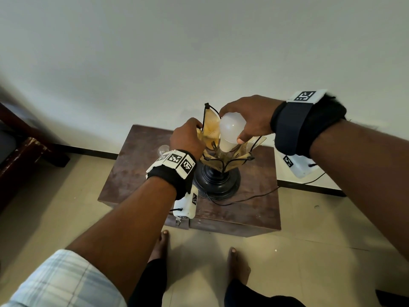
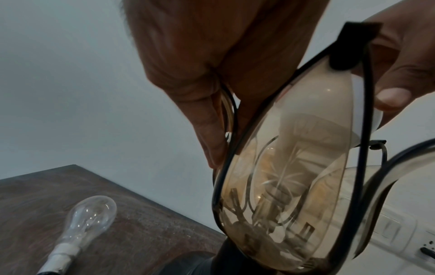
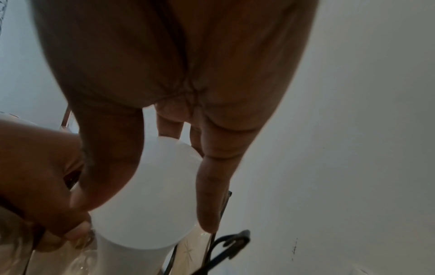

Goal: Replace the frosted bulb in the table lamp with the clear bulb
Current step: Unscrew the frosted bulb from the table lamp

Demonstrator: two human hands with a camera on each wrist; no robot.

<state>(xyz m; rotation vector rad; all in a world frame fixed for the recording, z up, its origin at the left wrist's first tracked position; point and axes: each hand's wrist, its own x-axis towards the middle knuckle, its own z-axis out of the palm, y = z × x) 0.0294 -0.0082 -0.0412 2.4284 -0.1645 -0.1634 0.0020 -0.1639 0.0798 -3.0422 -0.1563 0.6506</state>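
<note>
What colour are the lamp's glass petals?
Amber glass petals in black frames; the left wrist view shows them best.

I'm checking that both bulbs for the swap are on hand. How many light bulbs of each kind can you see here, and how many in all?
Frosted white bulbs: 1, the frosted white bulb inside the amber glass petal table lamp, gripped by the right hand.
Clear glass bulbs: 1, the clear glass bulb lying on the brown wooden table.
Total: 2 bulbs.

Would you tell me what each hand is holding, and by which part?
Right hand grips the frosted bulb round its dome; left hand holds a glass petal of the lamp's shade by its rim.
</note>
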